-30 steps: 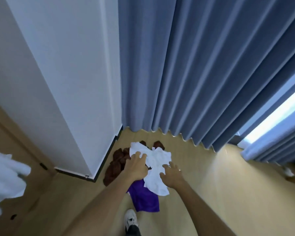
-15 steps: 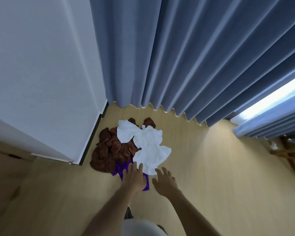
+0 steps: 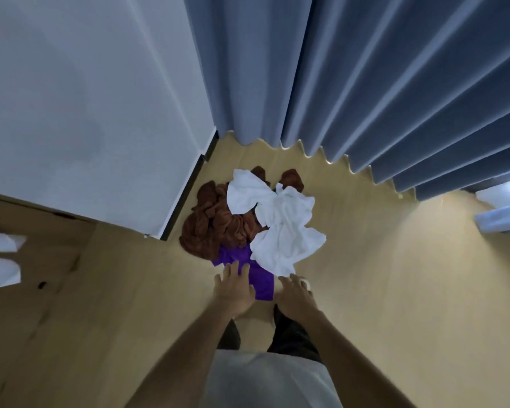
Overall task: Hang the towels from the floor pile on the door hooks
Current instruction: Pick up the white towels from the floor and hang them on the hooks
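Since the earlier frame, I note both hands have drawn back from the pile and the view has risen. The left hand (image 3: 233, 290) hovers over the near edge of the flat purple cloth towel (image 3: 261, 279), fingers spread, grip wide and holding nothing. The right hand (image 3: 296, 295) hangs just beside it, fingers loosely spread, grip also empty. The crumpled white terry towel (image 3: 280, 228) lies on top of the pile on the pale wooden floor (image 3: 395, 275), partly covering the bunched brown towel (image 3: 215, 228). The pile sits near the pleated blue-grey curtain (image 3: 351, 83) and the white wall corner (image 3: 100, 113).
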The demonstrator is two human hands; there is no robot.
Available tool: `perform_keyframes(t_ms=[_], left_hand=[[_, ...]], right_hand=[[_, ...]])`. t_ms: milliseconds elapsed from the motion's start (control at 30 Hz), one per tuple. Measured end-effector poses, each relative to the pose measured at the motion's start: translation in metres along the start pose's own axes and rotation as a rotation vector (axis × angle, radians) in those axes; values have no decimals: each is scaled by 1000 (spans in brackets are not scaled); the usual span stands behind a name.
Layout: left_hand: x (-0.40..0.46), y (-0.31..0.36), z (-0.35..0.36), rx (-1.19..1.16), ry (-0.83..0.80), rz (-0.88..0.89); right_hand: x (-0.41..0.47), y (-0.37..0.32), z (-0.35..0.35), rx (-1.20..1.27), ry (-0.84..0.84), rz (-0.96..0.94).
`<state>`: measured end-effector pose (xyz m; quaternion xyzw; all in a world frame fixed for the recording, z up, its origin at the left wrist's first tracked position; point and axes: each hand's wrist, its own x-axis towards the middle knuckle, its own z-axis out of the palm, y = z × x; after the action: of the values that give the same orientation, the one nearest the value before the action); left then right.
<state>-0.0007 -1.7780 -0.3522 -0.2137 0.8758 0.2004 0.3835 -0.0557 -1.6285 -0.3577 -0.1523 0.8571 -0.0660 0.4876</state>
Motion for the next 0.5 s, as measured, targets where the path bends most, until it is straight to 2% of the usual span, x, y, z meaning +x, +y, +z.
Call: perform_keyframes(t_ms=[100,267,500], left_hand=[[30,9,14,-46,-25,-51],[81,29,55,-118,-115,-21],[211,28,126,-48,-174,33]], right_hand=[[35,26,-9,-15,-57,-8],[104,71,-8,0,-93,54],[247,138,44,76,-106,184]])
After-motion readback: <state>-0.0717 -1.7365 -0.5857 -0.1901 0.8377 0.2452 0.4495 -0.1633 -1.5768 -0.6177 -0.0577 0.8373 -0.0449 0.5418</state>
